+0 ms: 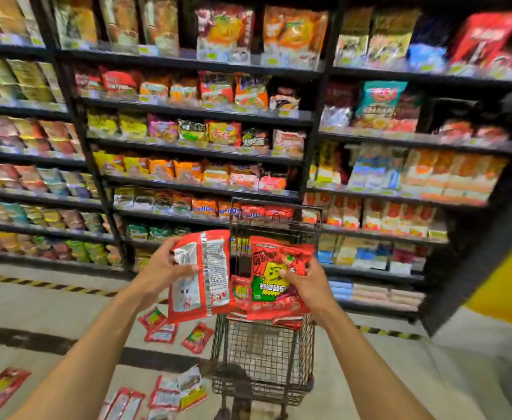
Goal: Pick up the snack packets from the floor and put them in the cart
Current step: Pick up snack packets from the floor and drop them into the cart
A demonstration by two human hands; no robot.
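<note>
Shelves (194, 110) of snacks fill the back. The left hand (160, 268) has its grip tight on a red-and-white packet (209, 268). The right hand (306, 283) has its grip tight on a red packet (272, 268). Both packets are at the cart (263, 353) top edge. More packets (160, 328) lie on the floor (51, 304) beside it.

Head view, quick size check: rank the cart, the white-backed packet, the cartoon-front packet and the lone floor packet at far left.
1. cart
2-3. white-backed packet and cartoon-front packet: they look alike, so not ranked
4. lone floor packet: smallest in frame, but it lies farther from the camera, so its true size is unsure
</note>
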